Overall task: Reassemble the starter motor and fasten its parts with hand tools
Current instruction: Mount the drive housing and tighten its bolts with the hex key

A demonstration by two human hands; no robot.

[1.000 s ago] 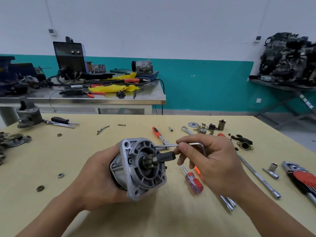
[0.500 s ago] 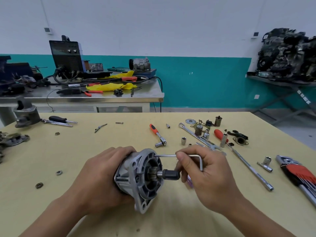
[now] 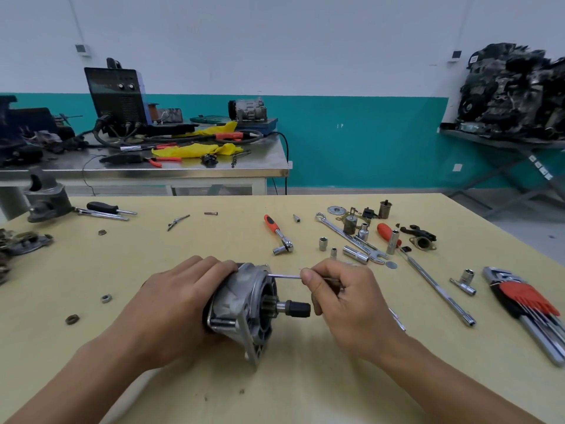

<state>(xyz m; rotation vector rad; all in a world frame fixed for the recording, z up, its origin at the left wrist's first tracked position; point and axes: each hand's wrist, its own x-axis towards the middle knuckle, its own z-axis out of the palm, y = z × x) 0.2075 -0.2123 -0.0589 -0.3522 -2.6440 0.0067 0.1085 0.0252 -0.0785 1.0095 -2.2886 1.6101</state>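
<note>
Over on the left, two nuts (image 3: 106, 298) lie loose on the table (image 3: 122, 264), well apart from the work. A sweeping forearm could send them off, or they could simply be forgotten. The left hand (image 3: 180, 304) is wrapped around the back of the motor (image 3: 238, 307), which lies on its side near the front middle of the table. It seems propped on one flange corner, with its shaft (image 3: 298, 309) pointing right. That footing looks tippy to me: if the grip eases while force goes in, the body could roll. The hex key (image 3: 284, 276) runs level into the top edge of the flange, but from here I cannot tell whether its tip sits fully in a bolt head. If it is only half seated or tilted, a turn could round the recess or start the bolt crooked. The right hand (image 3: 348, 301) pinches the key between thumb and fingers, just above the shaft, so a slip would carry the knuckles into it. The sockets (image 3: 354, 253) just behind that hand could get knocked and roll. The key set (image 3: 526, 304) lies far right, near the table edge.
</note>
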